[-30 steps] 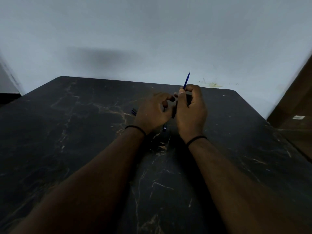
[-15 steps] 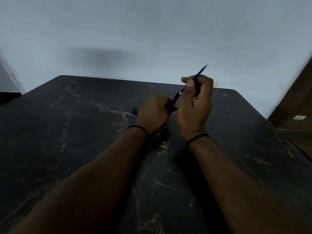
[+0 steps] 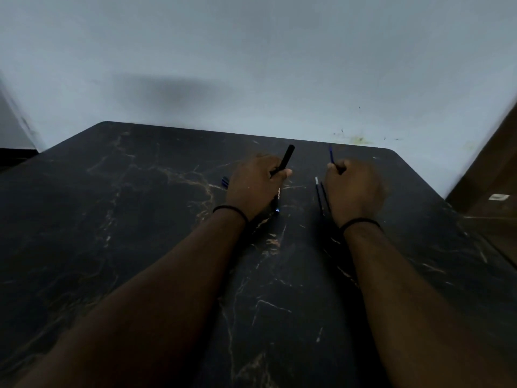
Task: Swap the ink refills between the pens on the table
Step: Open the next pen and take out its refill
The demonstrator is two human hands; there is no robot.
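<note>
My left hand (image 3: 256, 187) grips a black pen barrel (image 3: 286, 159) that sticks up and away from the fist. My right hand (image 3: 354, 189) holds a thin blue ink refill (image 3: 331, 154), its tip pointing up toward the wall. Two thin dark refills or rods (image 3: 321, 196) lie side by side on the table just left of my right hand. Another pen (image 3: 277, 201) lies on the table under my left hand, mostly hidden. A small blue pen part (image 3: 225, 182) peeks out left of my left hand.
The table (image 3: 140, 219) is dark marble with light veins, its far edge against a pale wall (image 3: 251, 65). A brown wooden surface (image 3: 489, 177) stands at the right beyond the table's corner.
My hands have parted: the right hand drew the blue refill out of the black barrel and moved right, while the left hand kept the barrel.
</note>
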